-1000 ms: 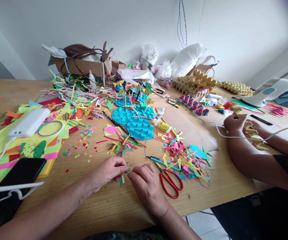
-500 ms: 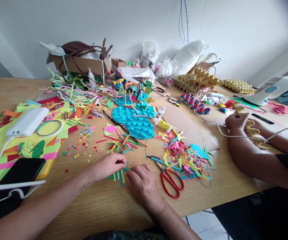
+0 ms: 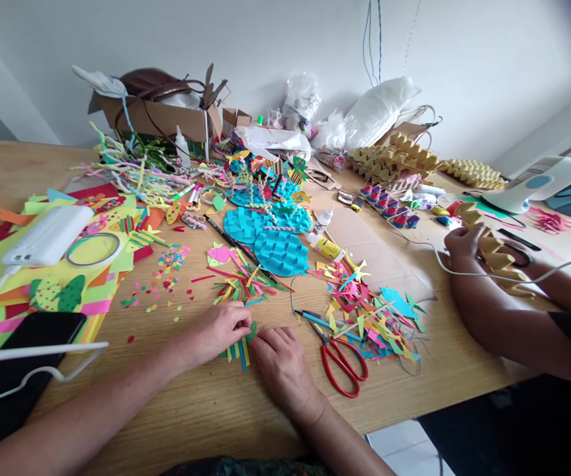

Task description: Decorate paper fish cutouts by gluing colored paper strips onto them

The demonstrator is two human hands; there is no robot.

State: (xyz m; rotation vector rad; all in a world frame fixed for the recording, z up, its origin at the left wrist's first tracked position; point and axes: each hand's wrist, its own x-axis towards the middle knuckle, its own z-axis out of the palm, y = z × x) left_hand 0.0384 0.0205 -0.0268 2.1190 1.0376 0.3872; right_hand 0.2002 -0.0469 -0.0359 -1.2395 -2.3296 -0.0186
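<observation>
A green paper cutout [image 3: 252,330] with yellow and blue paper strips [image 3: 238,354] across it lies on the table between my hands. Over its upper left side, my left hand [image 3: 218,334] has thumb and fingertips pinched together; anything between them is hidden. My right hand [image 3: 285,370] is closed at the cutout's right edge, fingers curled down onto it. Red-handled scissors [image 3: 343,367] lie to the right of my right hand. Above my hands are a heap of thin coloured strips [image 3: 240,281] and a pink and green paper fish [image 3: 218,254].
Paper scraps [image 3: 369,317] spread behind the scissors. Blue paper-covered pieces [image 3: 281,252], a yellow-labelled glue bottle [image 3: 329,248] and a black pen [image 3: 223,231] lie mid-table. Left are a phone [image 3: 37,370] and power bank [image 3: 49,235]. A co-worker's hands hold an egg-carton strip [image 3: 496,254] at right.
My left fingertips have come slightly lower, closer to the green cutout. My right hand stays at its edge. The co-worker's egg-carton strip has shifted, and a dark looped handle shows beside it.
</observation>
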